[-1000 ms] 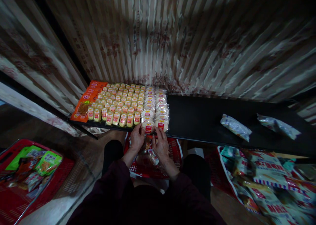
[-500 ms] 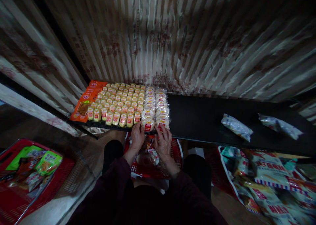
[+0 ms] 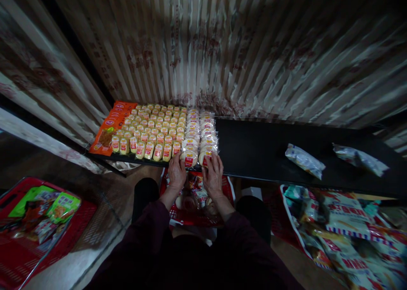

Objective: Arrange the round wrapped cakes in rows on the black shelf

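Note:
Two columns of round white cakes in clear wrappers stand on a black shelf (image 3: 251, 148). My left hand (image 3: 177, 172) is closed at the left edge of the front wrapped cake (image 3: 190, 159) in the left column. The front wrapped cake (image 3: 202, 158) of the right column is under the fingertips of my right hand (image 3: 213, 174), which curl over its right side. Left of these stand rows of small yellow wrapped cakes (image 3: 158, 151), with orange snack packets (image 3: 112, 126) at the shelf's left end.
Two silvery packets (image 3: 305, 160) (image 3: 360, 159) lie on the right part of the shelf. Below my hands stands a red basket (image 3: 229, 190) of packaged food. Other red baskets (image 3: 71, 235) (image 3: 284, 222) hold snacks at left and right. A striped curtain (image 3: 197, 48) hangs behind.
My right hand has shifted slightly right and its fingers now lie over the front cake of the right column. That cake shows more of its face. My left hand stays beside the left column.

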Motion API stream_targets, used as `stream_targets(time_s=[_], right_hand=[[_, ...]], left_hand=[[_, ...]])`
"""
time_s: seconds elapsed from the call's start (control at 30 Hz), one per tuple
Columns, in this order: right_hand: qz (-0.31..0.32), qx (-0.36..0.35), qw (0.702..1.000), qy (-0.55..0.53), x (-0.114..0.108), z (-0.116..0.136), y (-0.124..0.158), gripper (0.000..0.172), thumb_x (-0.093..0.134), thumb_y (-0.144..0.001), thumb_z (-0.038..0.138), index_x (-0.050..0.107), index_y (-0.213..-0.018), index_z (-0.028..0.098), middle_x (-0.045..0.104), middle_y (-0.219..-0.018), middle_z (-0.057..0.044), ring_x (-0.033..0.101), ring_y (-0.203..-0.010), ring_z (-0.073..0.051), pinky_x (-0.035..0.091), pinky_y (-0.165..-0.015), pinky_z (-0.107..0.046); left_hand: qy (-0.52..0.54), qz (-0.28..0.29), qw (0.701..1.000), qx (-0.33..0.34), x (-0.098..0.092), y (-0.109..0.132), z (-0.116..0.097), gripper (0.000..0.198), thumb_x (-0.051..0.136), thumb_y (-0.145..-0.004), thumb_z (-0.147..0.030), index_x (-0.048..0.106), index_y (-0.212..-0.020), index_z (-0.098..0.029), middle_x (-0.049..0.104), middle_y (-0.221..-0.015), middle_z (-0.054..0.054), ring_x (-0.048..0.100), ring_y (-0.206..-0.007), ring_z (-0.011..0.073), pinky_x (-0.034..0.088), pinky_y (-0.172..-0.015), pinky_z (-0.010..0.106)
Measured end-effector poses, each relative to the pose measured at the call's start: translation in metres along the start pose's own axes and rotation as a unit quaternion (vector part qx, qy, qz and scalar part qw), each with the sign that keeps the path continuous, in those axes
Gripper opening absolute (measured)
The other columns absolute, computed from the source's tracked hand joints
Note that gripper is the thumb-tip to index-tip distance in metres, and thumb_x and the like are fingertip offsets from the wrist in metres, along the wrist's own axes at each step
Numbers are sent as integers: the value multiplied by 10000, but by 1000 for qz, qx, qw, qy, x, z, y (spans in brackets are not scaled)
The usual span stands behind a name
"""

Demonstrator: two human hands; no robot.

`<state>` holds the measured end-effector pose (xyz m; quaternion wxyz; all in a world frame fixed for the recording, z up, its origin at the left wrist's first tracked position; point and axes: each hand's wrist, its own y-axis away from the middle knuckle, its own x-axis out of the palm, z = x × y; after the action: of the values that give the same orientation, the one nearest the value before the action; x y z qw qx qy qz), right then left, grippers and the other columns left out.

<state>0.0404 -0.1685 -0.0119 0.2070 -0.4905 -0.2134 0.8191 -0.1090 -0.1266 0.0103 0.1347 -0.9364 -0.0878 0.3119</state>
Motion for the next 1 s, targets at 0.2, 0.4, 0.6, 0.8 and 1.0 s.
stream_targets(time_s=[0.2,0.4,0.6,0.8,1.0], right_hand=[[10,6,1000,-9,0,-2,-1,454,401,-894,210,414,-1349,204,267,-1507,-90,151,-1396,-256,305,-1072,-540],[20,12,1000,-9,-1,-3,-2,463,396,-896,214,400,-1359,209,279,-1504,-83,148,-1398,-252,307,-1072,-537],[14,-5,1000,-12,0,-7,1,481,399,-899,233,370,-1379,207,268,-1510,-76,113,-1408,-258,288,-1081,-545],[10,-5,1000,-6,1,-11,7,494,395,-906,266,348,-1396,220,263,-1513,-68,83,-1414,-275,273,-1080,-572],[1,-1,1000,-13,-1,-10,5,511,386,-914,290,312,-1413,213,240,-1520,-82,84,-1414,-276,276,-1079,-569]], left_hand=[[11,3,1000,-9,1,2,1,367,391,-895,-261,532,-1212,-142,592,-1231,145,531,-1163,224,405,-1009,411],[14,2,1000,-6,1,5,1,379,375,-899,-257,518,-1225,-127,584,-1238,155,518,-1176,221,405,-1010,405],[6,-7,1000,8,1,9,1,377,370,-903,-257,521,-1221,-120,577,-1246,160,511,-1186,222,394,-1022,400],[13,-7,1000,9,0,12,0,350,375,-908,-273,536,-1198,-161,605,-1204,128,541,-1145,206,409,-1006,387],[18,20,1000,13,-3,15,-1,344,382,-908,-288,538,-1190,-167,623,-1151,120,572,-1086,204,445,-953,367]])
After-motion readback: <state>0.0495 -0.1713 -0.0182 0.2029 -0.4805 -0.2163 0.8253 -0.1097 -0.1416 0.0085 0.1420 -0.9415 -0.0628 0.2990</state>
